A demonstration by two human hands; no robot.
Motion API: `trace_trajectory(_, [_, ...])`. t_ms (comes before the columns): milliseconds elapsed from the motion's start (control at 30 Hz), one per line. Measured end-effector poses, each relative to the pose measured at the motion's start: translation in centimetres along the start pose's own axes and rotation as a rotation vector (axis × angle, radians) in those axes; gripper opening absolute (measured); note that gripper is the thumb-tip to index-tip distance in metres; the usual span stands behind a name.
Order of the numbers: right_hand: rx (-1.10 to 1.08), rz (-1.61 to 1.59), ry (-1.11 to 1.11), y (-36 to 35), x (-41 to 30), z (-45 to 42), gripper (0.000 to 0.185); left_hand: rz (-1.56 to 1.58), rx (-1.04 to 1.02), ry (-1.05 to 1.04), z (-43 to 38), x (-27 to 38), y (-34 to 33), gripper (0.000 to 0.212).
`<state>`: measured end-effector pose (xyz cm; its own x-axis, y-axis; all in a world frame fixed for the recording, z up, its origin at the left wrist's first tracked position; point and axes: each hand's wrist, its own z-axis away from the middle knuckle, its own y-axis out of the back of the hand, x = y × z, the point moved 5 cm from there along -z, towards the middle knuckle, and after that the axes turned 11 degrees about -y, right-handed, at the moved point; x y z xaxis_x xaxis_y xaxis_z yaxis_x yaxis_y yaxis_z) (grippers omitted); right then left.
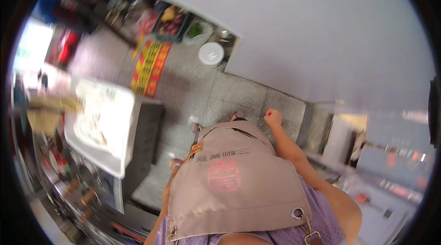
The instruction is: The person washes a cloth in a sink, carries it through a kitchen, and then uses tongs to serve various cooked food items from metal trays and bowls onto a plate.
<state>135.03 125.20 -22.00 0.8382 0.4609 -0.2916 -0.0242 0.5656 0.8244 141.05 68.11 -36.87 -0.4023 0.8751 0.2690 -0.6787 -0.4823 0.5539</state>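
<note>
My right hand hangs beside the brown apron, its fingers curled and nothing seen in them. Below it is the grey tiled floor. My left hand is low at the apron's other side, partly hidden and blurred; whether it holds anything is unclear. An orange strap or clip shows at the apron's edge near that hand. Left of me, a large white plastic tub holds a pale mass, too bright to make out. It rests on a dark grey box-like stand.
A white wall or panel fills the upper right, its corner reaching the floor. Ahead are a lidded white bucket, a crate of produce, a bag of greens and a red-yellow floor sign. Cluttered utensils lie at lower left.
</note>
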Motion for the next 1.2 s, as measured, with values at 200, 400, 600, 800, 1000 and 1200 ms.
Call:
trace_trajectory(200, [0.155,-0.444,-0.369,-0.6,12.9,-1.1,0.042,0.015,-0.046,-0.374,-3.0,20.8,9.9,0.019])
trace_trajectory(400, [0.171,-1.292,-0.689,1.8,20.9,-0.6,0.029,-0.307,-0.283,-0.771,-1.4,48.6,6.9,0.017])
trace_trajectory(600, [0.387,-1.610,-0.683,5.3,23.8,1.4,0.013,-0.620,-0.596,-0.991,0.2,69.4,-8.7,0.015])
trace_trajectory(800, [0.363,-1.573,-0.944,13.7,33.5,0.5,0.027,-0.677,-0.811,-0.939,8.1,83.2,-28.1,0.025])
trace_trajectory(1000, [0.739,-1.660,-0.824,25.7,43.6,-3.2,0.071,-0.704,-1.236,-1.630,21.7,90.8,-45.8,0.070])
trace_trajectory(1200, [1.135,-1.606,-0.451,44.5,56.6,-4.3,0.040,-1.431,-1.167,-2.249,39.2,98.6,-58.6,0.052])
